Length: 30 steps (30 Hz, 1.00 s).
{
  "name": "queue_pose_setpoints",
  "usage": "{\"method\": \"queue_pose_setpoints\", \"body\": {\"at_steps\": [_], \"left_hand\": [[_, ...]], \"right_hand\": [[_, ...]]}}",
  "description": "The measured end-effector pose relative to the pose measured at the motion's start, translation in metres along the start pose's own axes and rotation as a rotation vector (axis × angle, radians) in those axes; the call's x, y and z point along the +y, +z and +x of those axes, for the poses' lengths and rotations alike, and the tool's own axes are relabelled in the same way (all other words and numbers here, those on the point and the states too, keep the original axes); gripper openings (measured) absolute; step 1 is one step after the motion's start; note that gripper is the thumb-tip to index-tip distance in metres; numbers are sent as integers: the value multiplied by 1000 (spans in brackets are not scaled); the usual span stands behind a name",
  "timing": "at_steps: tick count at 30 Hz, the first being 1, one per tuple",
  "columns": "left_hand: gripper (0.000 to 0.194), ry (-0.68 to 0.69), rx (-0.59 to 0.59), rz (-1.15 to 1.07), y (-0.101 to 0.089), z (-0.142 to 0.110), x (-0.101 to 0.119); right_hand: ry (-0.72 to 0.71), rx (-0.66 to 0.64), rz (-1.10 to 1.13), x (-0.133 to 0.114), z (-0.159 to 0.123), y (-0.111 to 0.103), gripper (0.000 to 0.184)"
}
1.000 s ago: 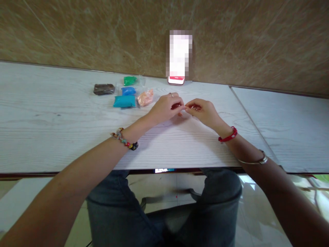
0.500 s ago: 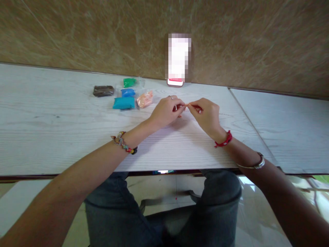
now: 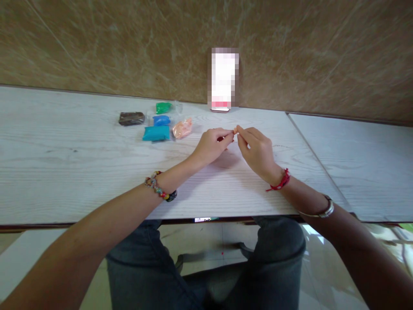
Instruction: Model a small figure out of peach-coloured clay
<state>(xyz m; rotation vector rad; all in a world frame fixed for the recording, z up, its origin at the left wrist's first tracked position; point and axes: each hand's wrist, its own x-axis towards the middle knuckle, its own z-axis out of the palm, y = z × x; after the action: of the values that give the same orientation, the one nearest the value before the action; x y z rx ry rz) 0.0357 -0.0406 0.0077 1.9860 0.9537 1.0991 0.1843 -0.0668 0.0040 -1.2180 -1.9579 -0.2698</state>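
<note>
My left hand (image 3: pixel 214 143) is closed in a pinch on a small piece of peach modelling clay (image 3: pixel 235 131), held just above the table. From the other side my right hand (image 3: pixel 257 150) pinches the same piece, its fingertips meeting those of the left. Most of the clay is covered by the fingers, so its shape is hard to make out. Left of my hands lies a clear packet of peach clay (image 3: pixel 182 128). Around that packet are a teal clay packet (image 3: pixel 156 133), a blue one (image 3: pixel 161 120) and a green one (image 3: pixel 163 107).
A brown wrapped block (image 3: pixel 131 118) lies farther left. A phone (image 3: pixel 222 82) with a bright, blurred screen leans against the brown marbled wall (image 3: pixel 129 47). The white wood-grain table (image 3: pixel 80 172) has a seam on the right; its front edge runs above my knees.
The fingers of my right hand have shifted and straightened slightly around the clay. Both hands stay together at the same spot; the view has tilted up slightly.
</note>
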Motion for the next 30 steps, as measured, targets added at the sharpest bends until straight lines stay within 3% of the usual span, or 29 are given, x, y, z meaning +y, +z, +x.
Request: {"method": "queue_pose_setpoints", "body": {"at_steps": [7,12,16,30], "left_hand": [[23,-146,25,-138,-2,3,-2],[19,-57,86,-1,-6,3,-2],[18,41,62,155,-9,3,1],[11,81,41,269,-8,3,1]], "right_hand": [[-16,-15,40,-1,0,-1,30],[114,-12,274,2,7,-3,16],[195,-21,379,12,11,-2,11],[110,-141,324,16,12,-1,10]]}}
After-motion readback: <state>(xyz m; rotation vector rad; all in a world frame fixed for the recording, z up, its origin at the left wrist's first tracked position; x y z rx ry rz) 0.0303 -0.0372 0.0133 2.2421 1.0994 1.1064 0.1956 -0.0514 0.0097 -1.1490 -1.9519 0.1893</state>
